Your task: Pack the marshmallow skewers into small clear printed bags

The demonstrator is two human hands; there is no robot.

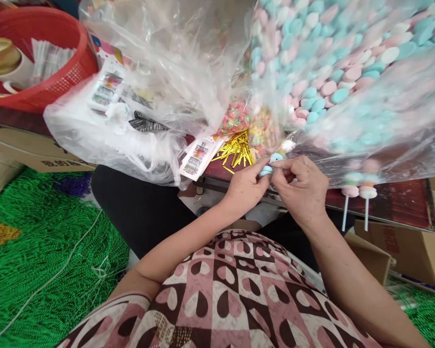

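Over the table's front edge, both hands meet around a small marshmallow lollipop [277, 157] with light blue, yellowish and whitish pieces. My left hand [244, 187] pinches it near a light blue piece, between thumb and fingers. From the other side, my right hand [300, 186] has thumb and forefinger closed against the same sweet; its stick is hidden by the fingers. Gold twist ties [237, 150] lie in a loose pile just beyond the left hand. To the right, two finished-looking marshmallow lollipops [368, 192] rest with white sticks jutting past the table edge.
A large clear bag of pink, blue and white marshmallows [339, 89] fills the back right. Bags of small gummy sweets [235, 116], printed cards [199, 157] and a white plastic bag [130, 145] lie left. A red basket [58, 82] stands far left; green cords [58, 251] cover the floor.
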